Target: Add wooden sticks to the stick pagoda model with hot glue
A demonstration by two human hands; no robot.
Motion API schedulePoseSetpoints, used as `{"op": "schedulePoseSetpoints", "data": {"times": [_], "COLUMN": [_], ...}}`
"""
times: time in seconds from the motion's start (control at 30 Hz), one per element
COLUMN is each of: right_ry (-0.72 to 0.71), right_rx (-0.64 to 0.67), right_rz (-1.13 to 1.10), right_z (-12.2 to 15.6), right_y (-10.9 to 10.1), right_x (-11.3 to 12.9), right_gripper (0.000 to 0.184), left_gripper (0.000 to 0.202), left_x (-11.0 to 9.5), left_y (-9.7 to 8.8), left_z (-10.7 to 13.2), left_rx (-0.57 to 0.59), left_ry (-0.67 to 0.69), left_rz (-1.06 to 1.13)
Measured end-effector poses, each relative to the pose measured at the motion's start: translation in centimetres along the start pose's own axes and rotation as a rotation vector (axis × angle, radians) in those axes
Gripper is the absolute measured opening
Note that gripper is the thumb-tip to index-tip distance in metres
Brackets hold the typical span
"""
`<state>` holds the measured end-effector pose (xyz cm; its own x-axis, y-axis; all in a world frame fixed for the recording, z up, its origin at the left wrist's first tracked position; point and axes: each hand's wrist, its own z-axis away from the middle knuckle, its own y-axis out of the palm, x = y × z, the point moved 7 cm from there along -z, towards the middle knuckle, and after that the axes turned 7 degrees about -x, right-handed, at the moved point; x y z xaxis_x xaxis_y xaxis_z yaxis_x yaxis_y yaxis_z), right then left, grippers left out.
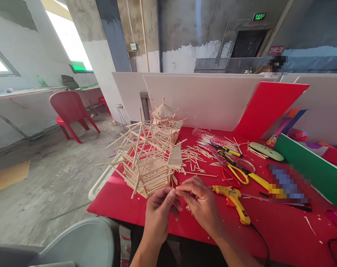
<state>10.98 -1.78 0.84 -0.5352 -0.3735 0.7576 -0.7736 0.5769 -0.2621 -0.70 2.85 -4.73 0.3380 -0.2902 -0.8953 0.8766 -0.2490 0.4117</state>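
Observation:
My left hand and my right hand meet fingertip to fingertip over the front of the red table. Both are closed in a pinch. Whatever lies between the fingertips is too small and hidden to make out. Just beyond them stands an open, tower-like frame built of thin wooden sticks, with slanting roof ribs and one partly covered roof panel. Behind it rises a finished-looking stick pavilion with a pointed roof. To the right of my right hand lies a yellow hot glue gun, its nozzle towards my fingers.
Loose cut sticks lie scattered on the red tabletop. Pliers, scissors and a yellow utility knife are at the right. A green board stands along that side. A grey stool is at lower left.

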Motion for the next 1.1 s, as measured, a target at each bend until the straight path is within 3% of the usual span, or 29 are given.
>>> {"op": "schedulePoseSetpoints", "data": {"times": [0.13, 0.43, 0.73, 0.93, 1.0, 1.1], "right_ry": [-0.060, -0.269, -0.354, -0.472, -0.482, -0.374], "right_rx": [-0.047, -0.161, -0.137, -0.162, -0.145, -0.092], "right_rz": [0.014, 0.202, 0.270, 0.404, 0.390, 0.391], "right_z": [0.3, 1.0, 1.1, 2.1, 2.4, 2.4], "right_y": [-0.2, -0.9, -1.1, -0.5, -0.5, -1.9], "right_x": [0.0, 1.8, 2.1, 3.1, 3.2, 1.7], "right_gripper": [0.009, 0.019, 0.020, 0.024, 0.021, 0.009], "left_gripper": [0.030, 0.037, 0.031, 0.017, 0.014, 0.010], "left_x": [0.8, 1.2, 1.4, 2.5, 2.5, 1.5], "left_y": [0.0, -0.4, 0.3, 0.5, 0.5, 0.4], "left_z": [-0.2, -0.4, 0.8, 1.2, 1.1, 0.6], "left_rx": [-0.011, -0.149, -0.086, -0.195, -0.225, -0.239], "left_ry": [-0.162, -0.234, -0.381, -0.559, -0.565, -0.447], "left_rz": [0.131, 0.170, 0.287, 0.476, 0.538, 0.554]}}
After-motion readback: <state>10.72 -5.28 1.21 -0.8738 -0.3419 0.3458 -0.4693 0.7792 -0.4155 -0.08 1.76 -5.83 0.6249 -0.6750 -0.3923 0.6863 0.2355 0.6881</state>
